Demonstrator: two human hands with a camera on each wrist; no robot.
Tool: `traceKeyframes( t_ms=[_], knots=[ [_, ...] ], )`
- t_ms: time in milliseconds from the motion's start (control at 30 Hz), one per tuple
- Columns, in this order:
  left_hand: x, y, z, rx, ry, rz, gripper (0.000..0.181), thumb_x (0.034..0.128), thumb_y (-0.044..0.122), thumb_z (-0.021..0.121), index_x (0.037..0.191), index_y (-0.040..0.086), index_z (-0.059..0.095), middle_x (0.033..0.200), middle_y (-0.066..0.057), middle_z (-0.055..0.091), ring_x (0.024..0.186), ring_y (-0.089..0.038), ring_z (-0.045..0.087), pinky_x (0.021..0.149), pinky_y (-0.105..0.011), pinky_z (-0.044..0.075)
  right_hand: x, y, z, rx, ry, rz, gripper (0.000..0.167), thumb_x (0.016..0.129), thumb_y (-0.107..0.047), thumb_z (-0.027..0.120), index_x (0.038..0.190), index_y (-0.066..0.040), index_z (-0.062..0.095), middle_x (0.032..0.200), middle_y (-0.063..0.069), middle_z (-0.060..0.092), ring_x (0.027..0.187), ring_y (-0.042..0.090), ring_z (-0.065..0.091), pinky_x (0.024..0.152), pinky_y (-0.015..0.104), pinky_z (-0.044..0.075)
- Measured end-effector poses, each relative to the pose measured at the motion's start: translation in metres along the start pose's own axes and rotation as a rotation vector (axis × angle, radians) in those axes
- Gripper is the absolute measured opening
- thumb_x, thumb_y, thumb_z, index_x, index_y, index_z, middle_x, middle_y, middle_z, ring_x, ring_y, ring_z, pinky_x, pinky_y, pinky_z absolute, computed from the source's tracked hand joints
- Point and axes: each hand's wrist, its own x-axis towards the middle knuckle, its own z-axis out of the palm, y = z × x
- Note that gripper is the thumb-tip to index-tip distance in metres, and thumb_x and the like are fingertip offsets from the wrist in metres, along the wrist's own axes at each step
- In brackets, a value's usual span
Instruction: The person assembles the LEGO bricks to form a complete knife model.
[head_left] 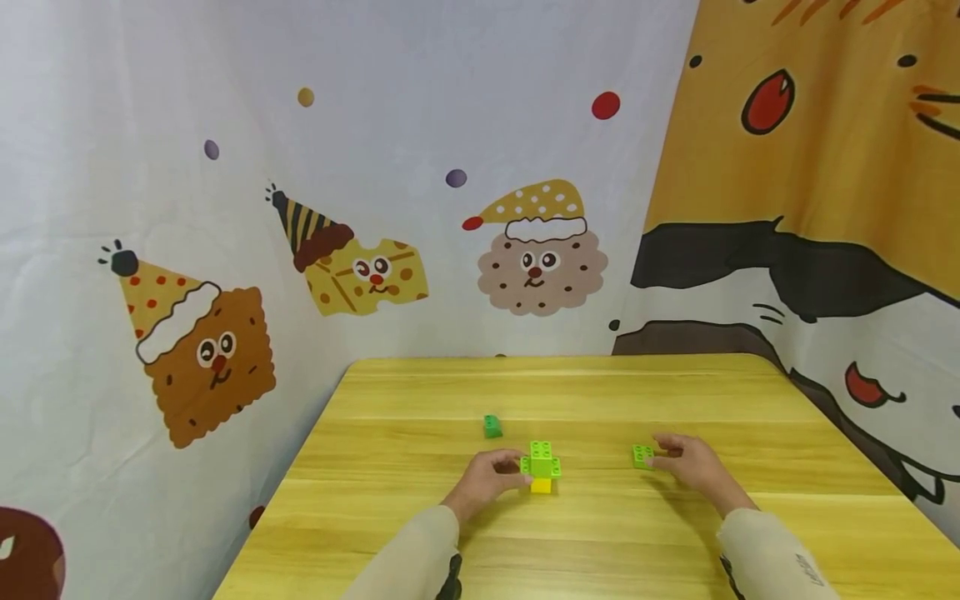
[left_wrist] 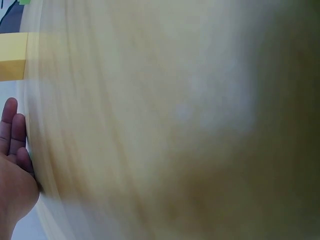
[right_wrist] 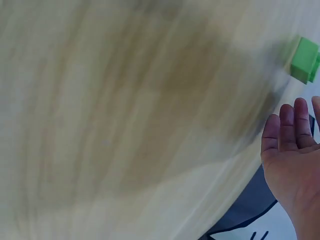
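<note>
A small stack of bricks stands on the table, with light green bricks (head_left: 541, 467) above a yellow brick (head_left: 541, 486). The left hand (head_left: 483, 482) holds the stack's left side between thumb and forefinger; in the left wrist view its other fingers (left_wrist: 18, 131) extend beside the yellow brick (left_wrist: 12, 56). A separate light green brick (head_left: 642, 456) lies to the right. At its right edge is the right hand (head_left: 697, 468), thumb against or very near it, forefinger apart. In the right wrist view, this brick (right_wrist: 304, 60) appears beyond the loosely extended fingers (right_wrist: 286, 127).
A dark green brick (head_left: 492, 427) lies behind and left of the stack on the wooden table (head_left: 585, 550). Behind the table hangs a pale cloth (head_left: 390, 125) printed with cartoon figures, with an orange and black printed section at the right.
</note>
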Motion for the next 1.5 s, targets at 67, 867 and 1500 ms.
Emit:
traceKeyframes(
  t_ms=[67, 867, 1500],
  knots=[
    [0.0, 0.0, 0.0, 0.004, -0.003, 0.003, 0.04, 0.0851, 0.027, 0.081, 0.122, 0.017, 0.07, 0.113, -0.001, 0.064, 0.102, -0.019, 0.058, 0.09, -0.042, 0.05, -0.002, 0.002, 0.0, 0.015, -0.004, 0.01, 0.07, 0.095, -0.031, 0.069, 0.144, 0.01, 0.041, 0.14, 0.033, 0.046, 0.125, 0.049, 0.046, 0.094, 0.055, 0.046],
    [-0.002, 0.002, 0.001, -0.01, -0.013, 0.011, 0.04, 0.0866, 0.026, 0.079, 0.124, 0.015, 0.07, 0.114, -0.003, 0.063, 0.103, -0.02, 0.057, 0.09, -0.044, 0.049, -0.001, 0.004, 0.013, -0.001, 0.038, -0.005, 0.06, 0.091, -0.033, 0.073, 0.13, 0.009, 0.056, 0.12, 0.023, 0.063, 0.106, 0.035, 0.061, 0.079, 0.042, 0.054],
    [-0.002, 0.002, -0.001, -0.004, -0.01, -0.005, 0.04, 0.086, 0.027, 0.08, 0.123, 0.016, 0.07, 0.114, -0.003, 0.064, 0.104, -0.02, 0.057, 0.092, -0.044, 0.049, 0.018, -0.061, 0.055, 0.121, 0.077, -0.102, 0.054, 0.091, -0.036, 0.073, 0.131, -0.002, 0.062, 0.119, 0.013, 0.065, 0.114, 0.034, 0.057, 0.091, 0.051, 0.049]
  ],
)
